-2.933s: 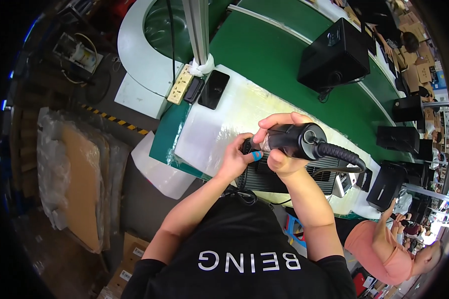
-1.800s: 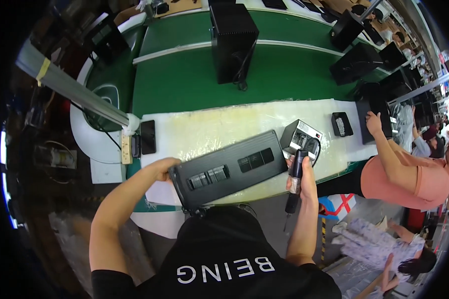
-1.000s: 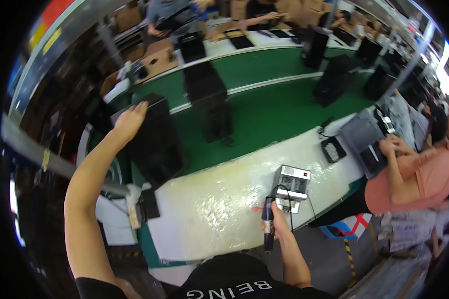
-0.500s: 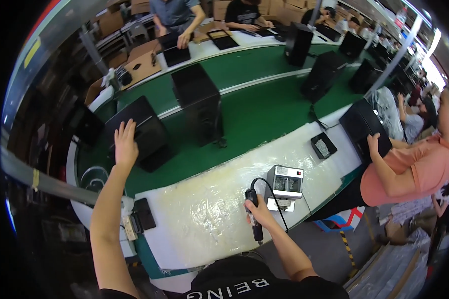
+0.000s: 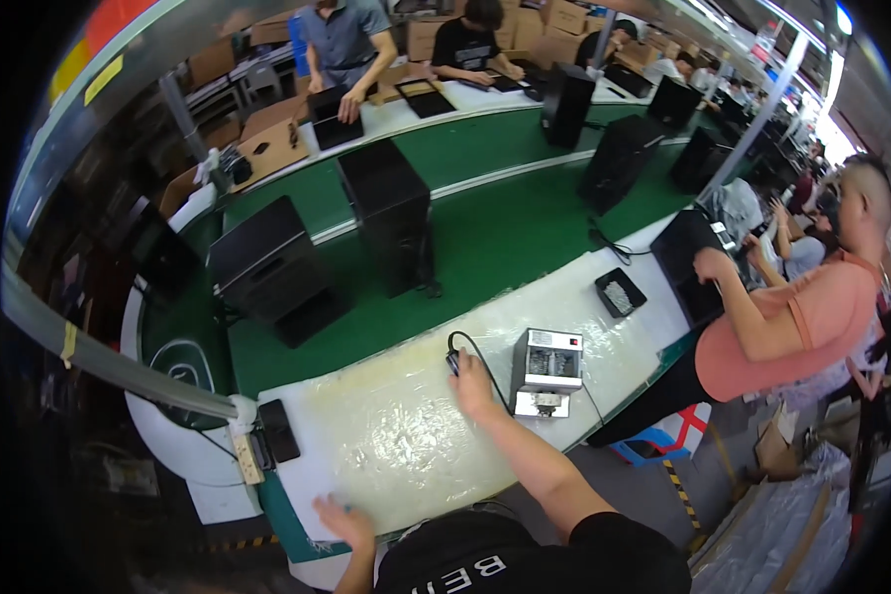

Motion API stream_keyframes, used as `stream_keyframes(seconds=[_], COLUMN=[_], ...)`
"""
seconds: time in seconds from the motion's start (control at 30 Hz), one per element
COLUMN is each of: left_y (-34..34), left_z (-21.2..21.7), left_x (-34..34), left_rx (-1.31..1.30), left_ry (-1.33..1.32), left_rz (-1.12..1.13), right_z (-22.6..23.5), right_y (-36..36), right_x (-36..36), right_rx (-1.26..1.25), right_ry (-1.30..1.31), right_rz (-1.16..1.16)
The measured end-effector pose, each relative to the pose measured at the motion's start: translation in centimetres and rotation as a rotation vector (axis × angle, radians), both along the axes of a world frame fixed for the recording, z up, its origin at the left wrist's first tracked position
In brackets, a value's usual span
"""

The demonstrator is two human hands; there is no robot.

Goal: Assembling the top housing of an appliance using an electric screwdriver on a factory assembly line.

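My right hand (image 5: 472,384) is closed over an electric screwdriver (image 5: 453,362) above the middle of the plastic-covered white mat (image 5: 396,436). Mostly the tool's dark top shows, where its black cord curves away; the hand hides the rest. Just right of that hand stands a silver and black screw feeder (image 5: 551,358). My left hand (image 5: 346,522) is low over the mat's near left edge, fingers apart and holding nothing. Beyond the mat, a tall black box-shaped case (image 5: 262,252) stands on the green belt (image 5: 485,238), apart from both hands.
A black tray of screws (image 5: 621,294) sits toward the mat's right end. A phone-like black slab (image 5: 279,431) lies at its left edge, beside a metal post (image 5: 119,351). More black cases (image 5: 386,208) stand along the belt. A co-worker (image 5: 792,307) at right handles one.
My left hand has left the black case at far left and come back to the mat's near edge. My right hand, with the screwdriver, has moved left and farther away.
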State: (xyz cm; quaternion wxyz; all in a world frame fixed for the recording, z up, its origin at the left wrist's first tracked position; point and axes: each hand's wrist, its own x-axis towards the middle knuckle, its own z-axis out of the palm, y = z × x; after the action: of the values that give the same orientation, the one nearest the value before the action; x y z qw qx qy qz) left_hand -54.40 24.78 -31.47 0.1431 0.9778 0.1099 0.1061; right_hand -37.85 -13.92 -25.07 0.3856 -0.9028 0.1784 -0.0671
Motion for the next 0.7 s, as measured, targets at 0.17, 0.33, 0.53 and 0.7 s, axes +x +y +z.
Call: stream_keyframes(seconds=[0.17, 0.33, 0.53, 0.7], left_y=[1.8, 2.6, -2.6, -4.9], left_z=[-0.1, -1.4, 9.8, 9.1], left_x=[1.7, 4.4, 7.1, 10.4], left_rx=[0.064, 0.176, 0.489, 0.554], left_ry=[0.094, 0.236, 1.171, 1.125], left_rz=[0.68, 1.067, 0.336, 0.155], right_z=[-1.8, -1.8, -2.3, -2.3], right_y=[3.6, 7.6, 7.1, 7.6], right_x=[-3.8, -12.5, -14.2, -14.0], right_rx=[-0.529, -0.448, -0.504, -0.512], right_ry=[-0.282, -0.05, -0.008, 0.086], right_rz=[0.117, 0.348, 0.335, 0.4])
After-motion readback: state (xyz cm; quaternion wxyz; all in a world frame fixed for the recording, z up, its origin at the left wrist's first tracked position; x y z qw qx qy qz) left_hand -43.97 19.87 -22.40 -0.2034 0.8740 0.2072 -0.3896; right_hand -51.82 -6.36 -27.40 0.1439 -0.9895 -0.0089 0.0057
